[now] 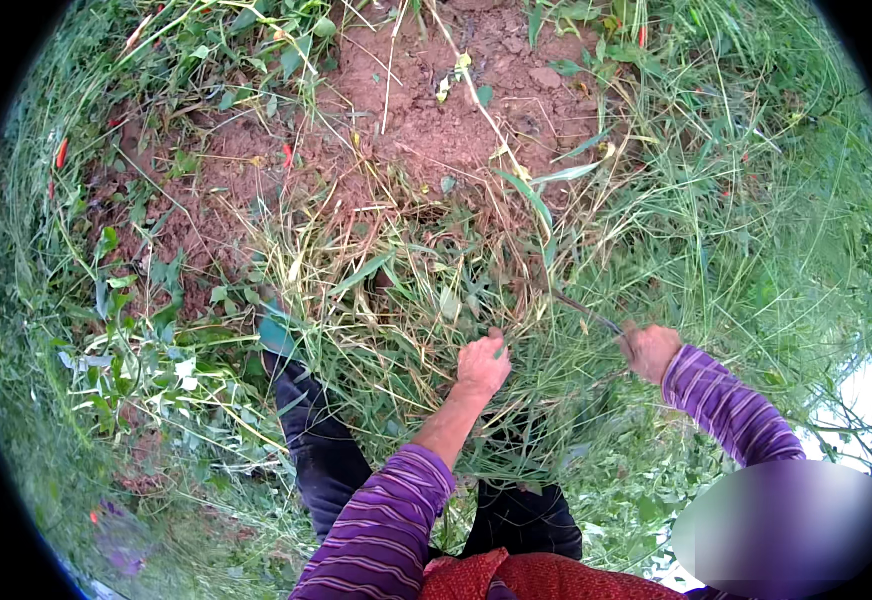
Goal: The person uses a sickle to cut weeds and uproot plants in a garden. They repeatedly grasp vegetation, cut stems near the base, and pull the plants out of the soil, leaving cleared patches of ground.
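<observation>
My left hand (484, 363) is closed low among long grass stems (421, 352), gripping some of them; the fingers' far side is hidden. To its right, my right hand (649, 351) is shut around the end of a thin, dark hand tool (589, 311), probably a sickle. The tool slants up and left into the grass, where its far end is lost to view. Green and dry, straw-coloured stems lie tangled in front of both hands. Striped purple sleeves cover my arms.
Bare reddish soil (436, 97) lies ahead. Several red chilli peppers (62, 153) show among the leafy plants on the left. A pale dry stalk (481, 105) crosses the soil. My dark trouser leg (316, 435) and teal shoe (277, 330) stand left of my left hand.
</observation>
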Tool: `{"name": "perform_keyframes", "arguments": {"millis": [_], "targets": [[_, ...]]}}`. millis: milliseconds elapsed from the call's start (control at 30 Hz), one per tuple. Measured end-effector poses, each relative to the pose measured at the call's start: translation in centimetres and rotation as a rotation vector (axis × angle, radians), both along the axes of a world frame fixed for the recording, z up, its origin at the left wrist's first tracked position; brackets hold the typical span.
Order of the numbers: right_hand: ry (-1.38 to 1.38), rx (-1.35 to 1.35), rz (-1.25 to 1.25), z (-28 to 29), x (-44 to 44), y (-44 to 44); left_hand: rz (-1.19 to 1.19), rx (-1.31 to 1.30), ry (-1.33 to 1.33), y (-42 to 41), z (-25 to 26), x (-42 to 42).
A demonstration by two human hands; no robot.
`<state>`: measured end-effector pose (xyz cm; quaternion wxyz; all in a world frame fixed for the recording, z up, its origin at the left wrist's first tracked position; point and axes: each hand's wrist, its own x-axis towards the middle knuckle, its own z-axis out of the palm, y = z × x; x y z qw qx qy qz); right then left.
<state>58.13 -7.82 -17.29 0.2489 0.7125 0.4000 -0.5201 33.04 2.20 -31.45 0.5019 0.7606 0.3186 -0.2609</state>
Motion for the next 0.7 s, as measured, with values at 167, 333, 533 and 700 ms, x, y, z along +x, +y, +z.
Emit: {"name": "perform_keyframes", "arguments": {"millis": [167, 333, 533, 700], "targets": [[0.007, 0.389, 0.101, -10.1, -1.1, 13.1, -0.135, -0.100, 0.156, 1.7, -0.5, -0.1], [0.127, 0.378, 0.480, -16.3, -6.5, 20.0, -0.132, 0.054, 0.032, 8.0, 3.3, 1.4], [0.530, -0.058, -0.335, -11.9, -9.8, 16.5, 0.363, 0.897, -0.019, 26.2, -0.1, -5.2], [0.557, -0.212, -0.862, -7.5, -10.7, 15.8, 0.618, -0.156, 0.513, 29.2, -9.8, -4.0]]}}
